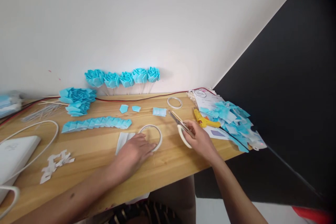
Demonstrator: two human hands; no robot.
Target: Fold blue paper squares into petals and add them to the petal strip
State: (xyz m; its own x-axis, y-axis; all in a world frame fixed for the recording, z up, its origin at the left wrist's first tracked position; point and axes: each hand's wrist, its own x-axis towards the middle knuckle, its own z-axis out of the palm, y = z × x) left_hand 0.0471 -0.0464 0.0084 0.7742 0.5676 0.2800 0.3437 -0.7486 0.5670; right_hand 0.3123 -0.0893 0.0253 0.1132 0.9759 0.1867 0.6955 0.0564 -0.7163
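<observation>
Left hand (136,149): over tape roll (160,138), grip unclear | Right hand (198,139): grasping scissors (180,130) | Tabletop (168,163), right edge: blue offcuts (235,122), possible spill if brushed in reaching

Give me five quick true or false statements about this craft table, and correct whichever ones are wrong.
1. Five blue flowers line the wall in a row. True.
2. The left hand holds the scissors. False: the right hand holds them.
3. The yellow glue gun lies to the left of both hands. False: it lies on the right, beside the pile of blue pieces.
4. The left hand is at the nearer of two white rings. True.
5. The long folded strip is red. False: it is light blue.
</observation>
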